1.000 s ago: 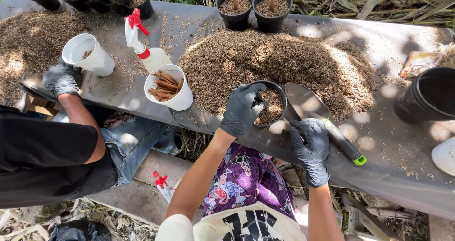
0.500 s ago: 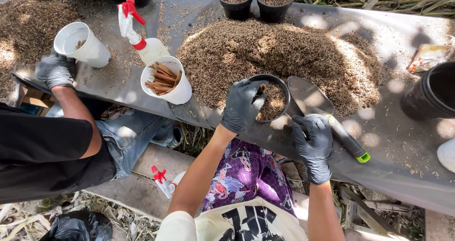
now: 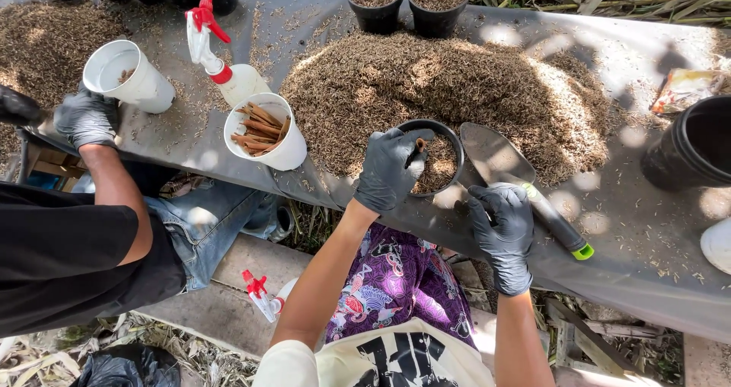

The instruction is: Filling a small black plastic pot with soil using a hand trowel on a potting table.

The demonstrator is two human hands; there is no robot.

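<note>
Left hand (image 3: pixel 390 167), black-gloved, grips the near rim of a small black pot (image 3: pixel 438 161) of husk mix, pinching a brown stick upright in it. Right hand (image 3: pixel 502 221) rests loosely curled on the grey-covered surface (image 3: pixel 632 227), holding nothing, just beside a trowel (image 3: pixel 518 177). Crumpled yellow-orange packet (image 3: pixel 685 88) far right. White cup of sticks (image 3: pixel 266 132) left, red-topped spray bottle (image 3: pixel 221 59) behind it.

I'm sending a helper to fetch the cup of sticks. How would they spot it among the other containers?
Start at the big heap of husks in the middle of the grey table. Just off the heap's left edge, in front of the spray bottle, stands a white cup. It alone holds a bundle of brown sticks; the other white cup further left is nearly empty, and the pots are black.
</note>
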